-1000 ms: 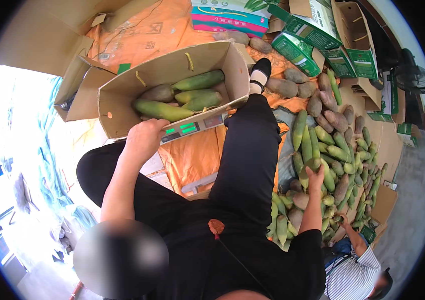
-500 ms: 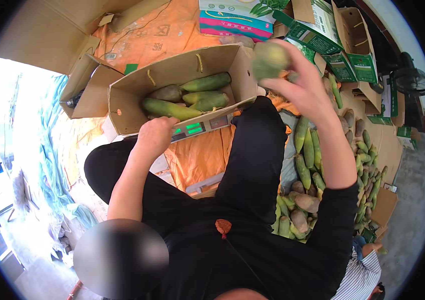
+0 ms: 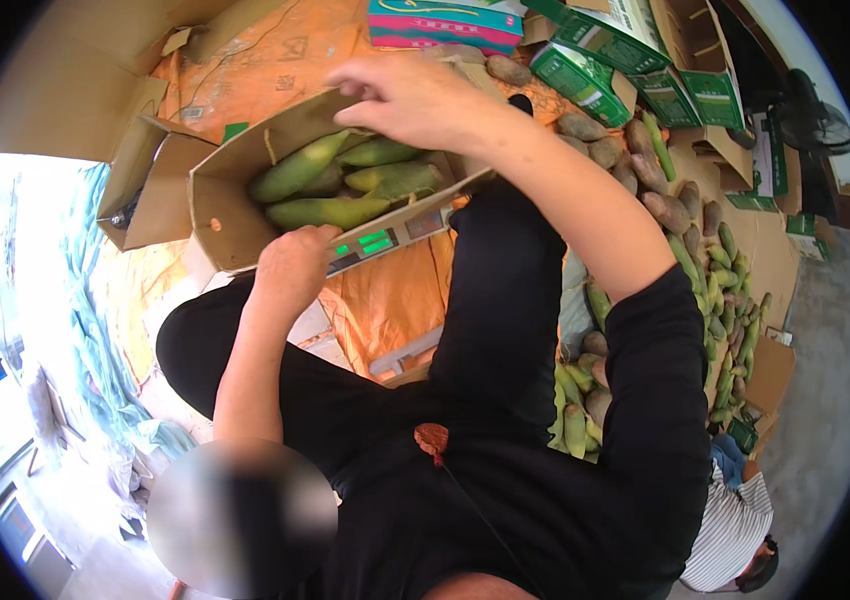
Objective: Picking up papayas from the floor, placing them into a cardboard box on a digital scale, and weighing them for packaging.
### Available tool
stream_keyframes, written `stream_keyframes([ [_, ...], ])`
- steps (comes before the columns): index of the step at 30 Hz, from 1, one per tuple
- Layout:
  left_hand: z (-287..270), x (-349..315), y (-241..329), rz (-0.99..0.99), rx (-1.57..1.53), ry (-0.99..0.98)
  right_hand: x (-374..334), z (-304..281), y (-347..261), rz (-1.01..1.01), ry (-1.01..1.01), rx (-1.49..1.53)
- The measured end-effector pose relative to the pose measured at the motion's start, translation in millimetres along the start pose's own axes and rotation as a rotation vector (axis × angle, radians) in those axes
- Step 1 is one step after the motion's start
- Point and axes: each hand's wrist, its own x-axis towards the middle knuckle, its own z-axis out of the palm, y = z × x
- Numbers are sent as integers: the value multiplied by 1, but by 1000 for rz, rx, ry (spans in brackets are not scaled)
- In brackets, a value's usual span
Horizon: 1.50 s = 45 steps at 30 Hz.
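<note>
An open cardboard box (image 3: 225, 225) with yellow cord handles stands in front of me and holds several green radishes (image 3: 330, 212). One green radish (image 3: 310, 165) lies slanted on top of the others at the box's left side. My left hand (image 3: 295, 265) grips the box's near rim, thumb and fingers closed on the cardboard. Over the box's far right part, my right hand (image 3: 405, 95) hangs with its fingers apart and nothing in it; it hides some of the far wall. Beneath the box is a scale with a lit green display (image 3: 375, 242).
Piles of green radishes (image 3: 730, 320) and brownish radishes (image 3: 665, 212) spread to my right. Green printed cartons (image 3: 585, 85) and a black fan (image 3: 813, 110) stand beyond. Another open carton (image 3: 155, 180) is at left. A person in a striped shirt (image 3: 730, 530) is at lower right.
My right hand has swung left from beside the box to above it and let go of a green radish, which now lies on the others. My left hand stays on the rim.
</note>
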Motion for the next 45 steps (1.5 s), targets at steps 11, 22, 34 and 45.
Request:
stream_keyframes([
  [11,-7,3,14,-6,-31,-17,-252,-24,160,687,516,259],
  [22,-14,6,24,-52,-59,-69,-479,149,165,1365,-54,-72],
  [34,-14,6,25,-83,-74,-99,-523,92,121,1436,-702,-551],
  [45,-14,9,26,-62,-8,-84,-522,153,124,1212,-972,-409],
])
